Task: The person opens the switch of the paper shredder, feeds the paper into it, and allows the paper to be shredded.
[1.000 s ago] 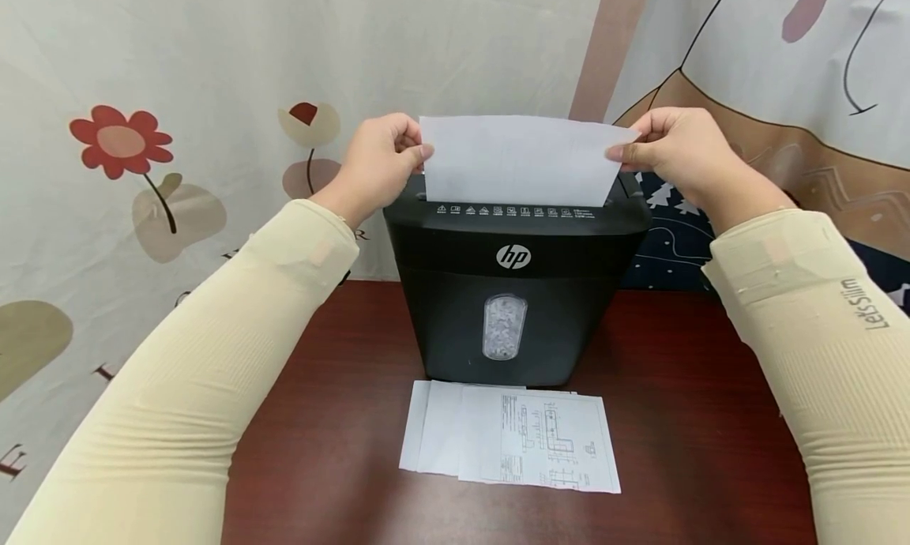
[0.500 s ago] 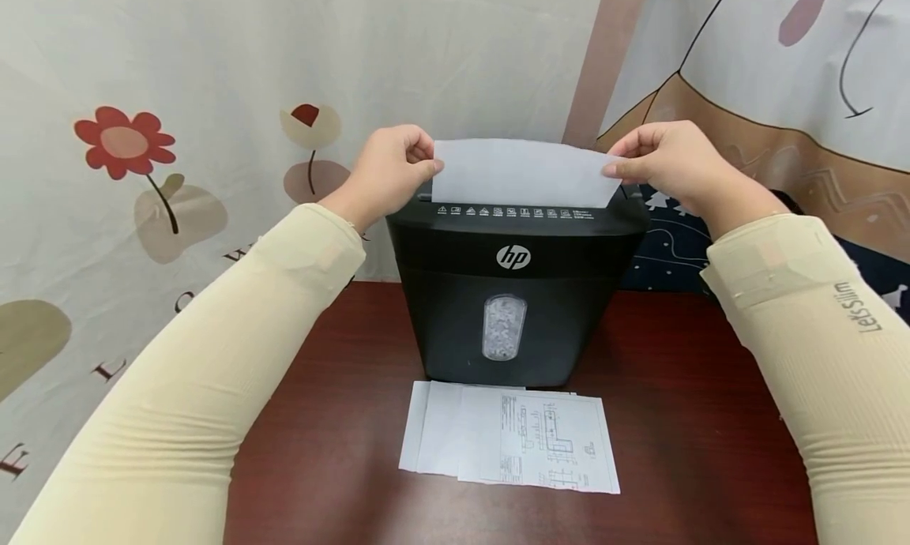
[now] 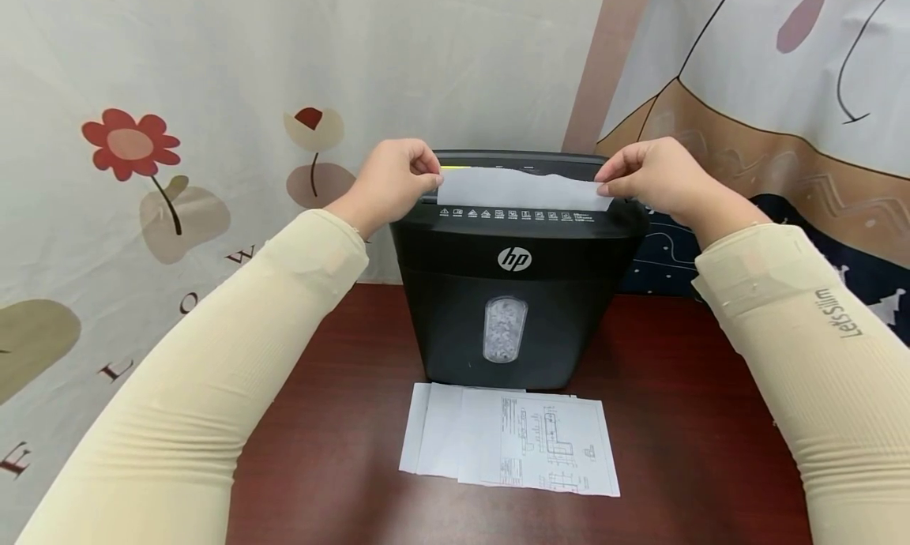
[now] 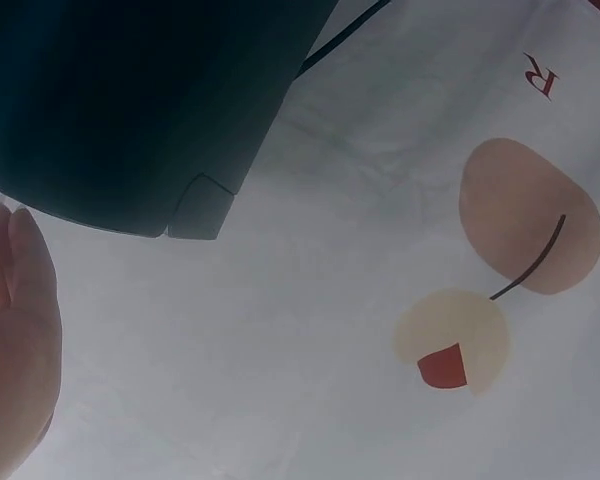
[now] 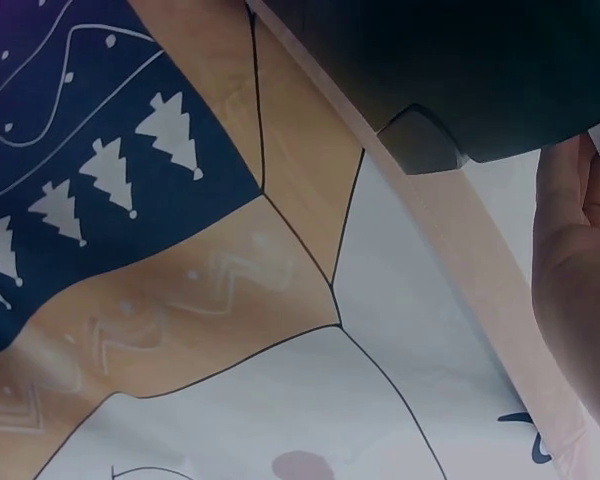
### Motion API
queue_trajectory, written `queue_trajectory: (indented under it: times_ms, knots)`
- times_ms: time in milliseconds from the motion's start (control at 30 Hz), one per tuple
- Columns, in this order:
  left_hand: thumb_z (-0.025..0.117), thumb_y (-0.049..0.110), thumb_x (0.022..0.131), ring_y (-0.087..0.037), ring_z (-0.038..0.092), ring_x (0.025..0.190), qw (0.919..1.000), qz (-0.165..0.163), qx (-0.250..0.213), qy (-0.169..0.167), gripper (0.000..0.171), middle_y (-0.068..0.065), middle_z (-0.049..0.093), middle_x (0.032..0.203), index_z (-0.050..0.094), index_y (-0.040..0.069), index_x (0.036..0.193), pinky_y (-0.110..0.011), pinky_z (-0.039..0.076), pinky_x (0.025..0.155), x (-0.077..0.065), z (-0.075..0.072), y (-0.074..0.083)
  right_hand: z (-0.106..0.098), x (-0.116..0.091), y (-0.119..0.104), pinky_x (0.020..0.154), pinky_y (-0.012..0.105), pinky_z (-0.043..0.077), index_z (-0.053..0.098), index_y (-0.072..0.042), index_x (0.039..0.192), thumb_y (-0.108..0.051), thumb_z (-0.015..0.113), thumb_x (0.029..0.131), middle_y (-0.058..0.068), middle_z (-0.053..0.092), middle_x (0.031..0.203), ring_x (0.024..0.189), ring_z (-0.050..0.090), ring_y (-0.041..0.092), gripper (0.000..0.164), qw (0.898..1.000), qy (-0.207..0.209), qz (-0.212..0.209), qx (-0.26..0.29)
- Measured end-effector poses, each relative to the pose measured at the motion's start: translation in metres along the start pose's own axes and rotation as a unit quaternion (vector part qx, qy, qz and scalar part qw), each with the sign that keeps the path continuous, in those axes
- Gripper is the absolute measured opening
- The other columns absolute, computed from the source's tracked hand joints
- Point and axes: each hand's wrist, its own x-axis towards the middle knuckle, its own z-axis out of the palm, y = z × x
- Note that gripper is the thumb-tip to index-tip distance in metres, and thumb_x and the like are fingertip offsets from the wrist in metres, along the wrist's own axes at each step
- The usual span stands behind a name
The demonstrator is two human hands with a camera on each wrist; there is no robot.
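A black HP paper shredder [image 3: 455,308] stands upright on the table, shreds showing behind its clear window [image 3: 505,329]. From its top slot rises a short strip of a white paper sheet [image 3: 522,189]. My left hand [image 3: 391,178] pinches the sheet's upper left corner between thumb and fingers. At the upper right corner my right hand [image 3: 657,178] pinches it the same way. The left wrist view catches only the edge of the left hand [image 4: 20,330] beside the shredder. A bit of paper shows by the right hand [image 5: 580,270] in the right wrist view.
Several overlapping papers [image 3: 483,438], the top one printed with a technical drawing, lie in front of the shredder on the dark red wooden table [image 3: 320,450]. Behind hangs a patterned curtain [image 3: 235,71]. A dark cable [image 4: 345,38] runs from the shredder in the left wrist view.
The sheet has sunk steadily into the shredder slot, leaving a much shorter strip above it. Both hands have come down with it, still pinching its corners.
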Motion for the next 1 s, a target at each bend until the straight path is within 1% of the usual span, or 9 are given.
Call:
queue_trajectory:
  times_ms: [167,333,400,533,633,800,900,1000]
  knots:
    - [0.057,0.010,0.096,-0.023,0.051,0.097,0.9999,-0.004,0.009,0.000,0.010,-0.012,0.059,0.102,0.062,0.002,0.100,-0.032,0.045,0.083,-0.002,0.000,0.001,0.002,-0.001,0.000,0.088,0.039,0.043,0.068,-0.003,0.106,-0.013,0.066,0.092,0.012,0.065,0.106,0.093,0.053,0.021,0.018,1.000,-0.003,-0.005,0.004]
    - [0.057,0.008,0.096,-0.024,0.051,0.097,1.0000,-0.003,0.006,0.003,0.009,-0.013,0.059,0.102,0.061,0.001,0.099,-0.033,0.045,0.084,-0.003,-0.002,0.001,0.003,-0.001,-0.002,0.094,0.046,0.041,0.068,-0.002,0.106,-0.012,0.066,0.092,0.013,0.065,0.107,0.097,0.052,0.023,0.018,1.000,-0.005,-0.006,0.008]
    - [0.057,0.008,0.096,-0.024,0.051,0.097,1.0000,-0.002,0.005,0.003,0.009,-0.013,0.059,0.102,0.061,0.001,0.099,-0.034,0.045,0.085,-0.003,-0.002,0.000,0.003,-0.001,-0.003,0.094,0.046,0.041,0.068,-0.002,0.106,-0.012,0.067,0.091,0.011,0.065,0.104,0.097,0.052,0.023,0.017,1.000,-0.004,-0.006,0.007]
    - [0.057,0.008,0.096,-0.024,0.052,0.098,1.0000,-0.001,0.002,0.002,0.009,-0.013,0.059,0.102,0.061,0.001,0.099,-0.034,0.045,0.085,-0.004,-0.004,0.000,0.003,-0.001,-0.003,0.091,0.041,0.042,0.069,-0.004,0.103,-0.012,0.069,0.090,0.001,0.067,0.096,0.093,0.053,0.018,0.016,1.000,0.001,-0.005,0.005]
    - [0.057,0.009,0.096,-0.025,0.053,0.097,1.0000,-0.001,-0.001,0.002,0.008,-0.013,0.059,0.102,0.061,0.002,0.099,-0.035,0.045,0.084,-0.005,-0.004,0.000,0.003,-0.001,-0.003,0.089,0.039,0.043,0.069,-0.005,0.102,-0.012,0.069,0.089,-0.001,0.067,0.094,0.091,0.055,0.016,0.015,1.000,0.004,-0.004,0.005]
    - [0.058,0.010,0.096,-0.024,0.053,0.099,1.0000,0.000,0.008,0.004,0.011,-0.013,0.060,0.105,0.061,0.002,0.102,-0.035,0.046,0.087,-0.007,-0.004,-0.001,0.005,-0.004,-0.004,0.088,0.038,0.043,0.069,-0.004,0.104,-0.012,0.068,0.090,0.002,0.067,0.097,0.092,0.054,0.017,0.016,1.000,0.014,-0.011,0.000]
    - [0.058,0.011,0.096,-0.024,0.054,0.101,0.9998,0.006,0.014,0.009,0.014,-0.012,0.061,0.108,0.060,0.002,0.105,-0.034,0.047,0.091,-0.008,-0.005,-0.002,0.006,-0.007,-0.004,0.082,0.030,0.044,0.068,-0.003,0.106,-0.013,0.066,0.092,0.007,0.067,0.102,0.092,0.054,0.016,0.018,0.999,0.033,-0.021,-0.016]
    - [0.058,0.011,0.096,-0.023,0.055,0.101,0.9992,0.023,0.023,0.022,0.014,-0.012,0.061,0.109,0.060,0.002,0.106,-0.035,0.046,0.093,-0.012,-0.007,-0.004,0.008,-0.012,-0.004,0.075,0.022,0.042,0.066,-0.002,0.111,-0.015,0.062,0.094,0.013,0.066,0.108,0.092,0.053,0.017,0.021,0.997,0.062,-0.031,-0.027]
